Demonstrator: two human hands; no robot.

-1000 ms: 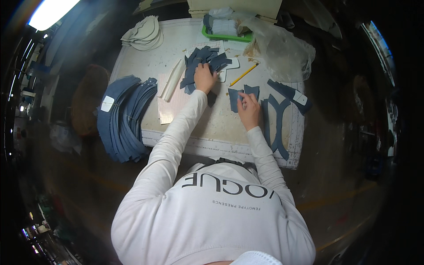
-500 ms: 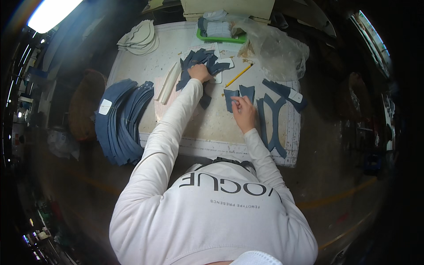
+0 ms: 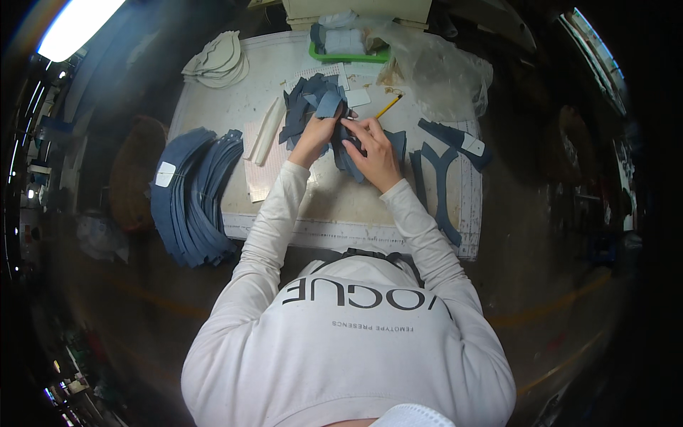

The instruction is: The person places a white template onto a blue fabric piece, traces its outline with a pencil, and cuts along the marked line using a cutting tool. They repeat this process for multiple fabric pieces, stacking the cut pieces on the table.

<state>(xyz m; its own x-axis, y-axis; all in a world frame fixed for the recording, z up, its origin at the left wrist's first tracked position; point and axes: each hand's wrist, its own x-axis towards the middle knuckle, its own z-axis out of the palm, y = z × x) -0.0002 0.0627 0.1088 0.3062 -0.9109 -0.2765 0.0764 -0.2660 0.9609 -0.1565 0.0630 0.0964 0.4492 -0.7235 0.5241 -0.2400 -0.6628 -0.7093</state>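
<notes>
My left hand (image 3: 315, 137) is closed on a blue cut fabric piece (image 3: 329, 104), lifted at the near side of a loose heap of similar pieces (image 3: 299, 107). Close beside it on the right, my right hand (image 3: 377, 153) has its fingers bent towards the same bundle. Its fingertips meet dark blue fabric (image 3: 340, 146) that hangs below the left hand's grip; how firmly they hold it is partly hidden. Just right of my right hand, another blue piece (image 3: 398, 142) lies on the white table (image 3: 320, 203).
Fanned blue strips (image 3: 196, 199) overhang the left edge. Pale cut pieces (image 3: 217, 60), a white folded strip (image 3: 265, 132), a green tray (image 3: 348, 57), a plastic bag (image 3: 448, 78) and a yellow pencil (image 3: 389, 105) lie around. Y-shaped blue pieces (image 3: 440, 178) and a tagged bundle (image 3: 455, 142) are right.
My left hand has drawn back from the heap with a blue piece raised in it. My right hand has moved left and up from the small blue pieces to meet it.
</notes>
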